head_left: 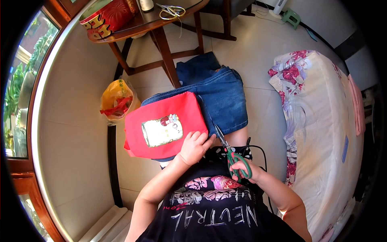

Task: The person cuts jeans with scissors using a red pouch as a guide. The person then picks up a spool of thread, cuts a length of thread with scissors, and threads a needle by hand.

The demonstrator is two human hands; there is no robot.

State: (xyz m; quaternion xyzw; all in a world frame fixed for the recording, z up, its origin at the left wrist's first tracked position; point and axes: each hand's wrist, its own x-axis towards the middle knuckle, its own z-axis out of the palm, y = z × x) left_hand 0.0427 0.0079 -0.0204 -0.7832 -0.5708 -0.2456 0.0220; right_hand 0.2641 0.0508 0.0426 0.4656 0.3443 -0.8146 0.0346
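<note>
A red fabric bag point(161, 109) with a cartoon picture panel lies flat on blue denim jeans point(225, 105) spread over my lap. My left hand point(194, 147) rests on the bag's lower right corner, fingers spread and pressing down, the thumb near the denim's edge. Green-handled scissors point(226, 149) are held in my right hand point(244, 170), fingers through the loops. The blade tips meet the denim edge just right of the bag; whether one blade lies under the cloth is hidden. A thin pale line runs down the denim beside the bag.
Ahead stands a wooden table point(157, 25) carrying a red tin point(107, 20), a thread spool point(146, 5) and another pair of scissors point(172, 13). A yellow plastic bag point(111, 94) hangs open at left. On the right is a bed with floral cloth point(322, 121).
</note>
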